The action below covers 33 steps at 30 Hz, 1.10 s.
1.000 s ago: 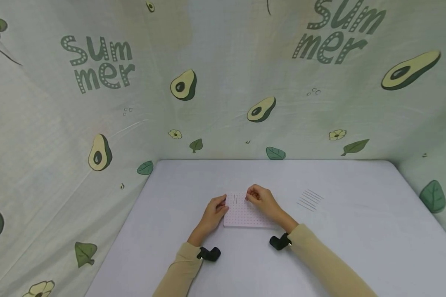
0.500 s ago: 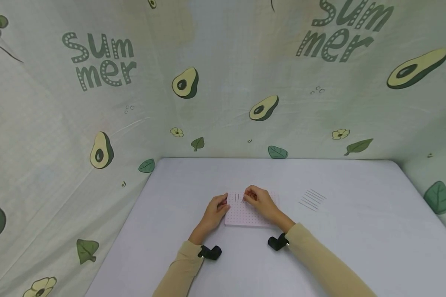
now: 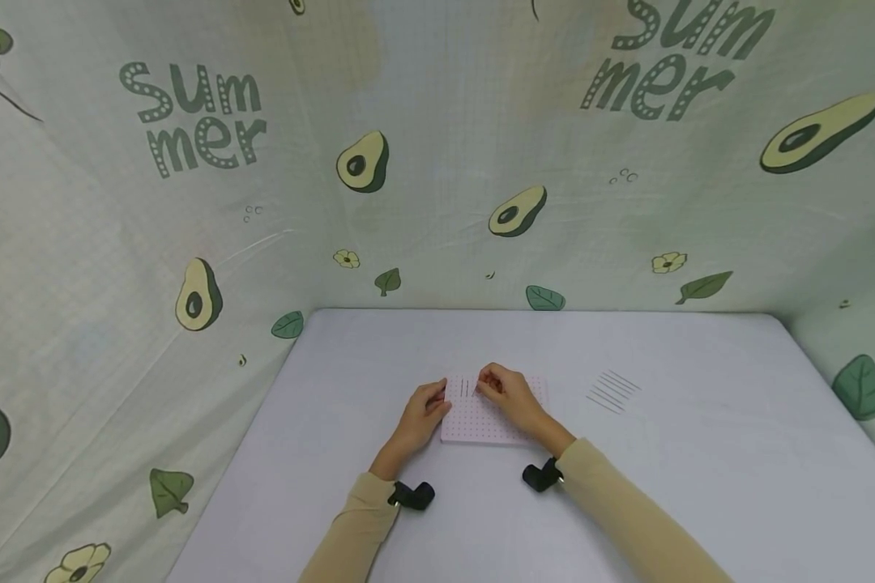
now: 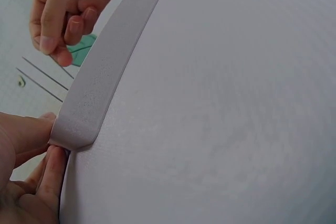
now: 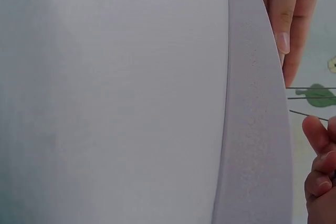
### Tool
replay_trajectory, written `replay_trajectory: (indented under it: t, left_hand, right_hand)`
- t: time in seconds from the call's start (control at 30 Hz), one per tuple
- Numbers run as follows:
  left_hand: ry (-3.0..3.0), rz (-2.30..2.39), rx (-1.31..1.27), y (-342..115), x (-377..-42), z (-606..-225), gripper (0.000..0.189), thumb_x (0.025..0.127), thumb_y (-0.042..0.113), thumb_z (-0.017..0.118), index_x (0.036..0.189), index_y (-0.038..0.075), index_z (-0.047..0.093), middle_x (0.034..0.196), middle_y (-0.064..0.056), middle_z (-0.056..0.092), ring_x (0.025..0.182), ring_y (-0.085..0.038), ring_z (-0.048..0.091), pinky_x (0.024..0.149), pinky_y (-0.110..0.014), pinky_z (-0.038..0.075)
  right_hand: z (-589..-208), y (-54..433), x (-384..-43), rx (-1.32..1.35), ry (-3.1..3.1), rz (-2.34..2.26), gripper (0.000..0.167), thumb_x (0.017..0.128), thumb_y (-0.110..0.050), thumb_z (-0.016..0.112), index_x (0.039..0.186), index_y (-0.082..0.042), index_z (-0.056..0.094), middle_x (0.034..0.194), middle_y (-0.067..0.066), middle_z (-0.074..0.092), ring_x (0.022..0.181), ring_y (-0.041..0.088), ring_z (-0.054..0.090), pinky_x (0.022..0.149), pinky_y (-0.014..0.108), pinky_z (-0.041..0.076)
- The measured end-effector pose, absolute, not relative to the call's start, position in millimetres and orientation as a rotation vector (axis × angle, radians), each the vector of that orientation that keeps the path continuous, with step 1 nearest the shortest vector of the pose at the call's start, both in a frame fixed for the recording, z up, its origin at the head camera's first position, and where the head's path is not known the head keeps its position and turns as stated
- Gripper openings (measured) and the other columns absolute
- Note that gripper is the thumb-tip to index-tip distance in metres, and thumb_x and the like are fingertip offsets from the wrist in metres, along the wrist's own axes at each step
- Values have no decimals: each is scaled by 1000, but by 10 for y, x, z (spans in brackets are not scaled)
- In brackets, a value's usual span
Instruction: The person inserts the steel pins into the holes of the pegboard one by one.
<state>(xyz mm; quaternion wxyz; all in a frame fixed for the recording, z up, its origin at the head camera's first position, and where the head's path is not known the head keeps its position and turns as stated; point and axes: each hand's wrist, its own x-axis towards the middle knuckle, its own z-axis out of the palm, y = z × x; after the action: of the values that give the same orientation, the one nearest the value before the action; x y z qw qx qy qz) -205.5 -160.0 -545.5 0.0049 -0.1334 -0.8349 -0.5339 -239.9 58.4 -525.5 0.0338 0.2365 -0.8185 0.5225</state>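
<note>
Counting first: one cloth backdrop, one table, one perforated pegboard, two wrist cameras on straps, two thin metal-looking sticks standing in the pegboard, one more stick at the right fingertips, and a loose row of sticks, roughly six, too fine for me to count surely.

The backdrop is pale, wrapping the back and sides, printed with two "summer" letterings, avocados, leaves and flowers. The table is white, smooth, with rounded far corners. I get the pale pink pegboard flat near its middle, dotted in a grid; the loose row lies slanted on the table, to the right of the pegboard and well apart from it.

Hands, both in beige sleeves: the left hand grips the pegboard's left edge, thumb and fingers bent against it. The right hand is above the pegboard, pinching the tilted stick between thumb and forefinger, other fingers curled, just right of the standing pair. I can't tell whether its lower end sits in a hole.
</note>
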Motion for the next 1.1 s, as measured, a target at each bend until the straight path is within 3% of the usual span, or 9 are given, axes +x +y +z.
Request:
replay_trajectory:
  t: [0.53,0.73,1.1]
  left_hand:
    - [-2623,-1699,-410,-1583,-2059,-5449,48,99,-1,58,144,-10,43,133,-24,49,118,-31,53,102,-28,49]
    - [-2576,-1734,-449,-1585,-2050,-5466,47,98,-3,58,142,-13,43,131,-27,48,118,-37,53,102,-33,49]
    - [-2592,-1710,-412,-1586,-2049,-5473,47,99,-1,59,143,-11,44,131,-25,50,117,-35,53,102,-35,49]
  right_hand:
    - [-5297,570,-2402,794,-2529,1517,4,95,-7,68,98,-6,69,78,-6,57,69,9,48,58,21,43]
    - [-5291,585,-2366,763,-2555,1529,5,96,-11,68,98,-6,68,75,-5,54,68,10,47,57,22,42]
    - [-5203,826,-2381,652,-2539,1532,9,94,-11,70,101,-5,68,84,-2,62,73,14,53,61,22,47]
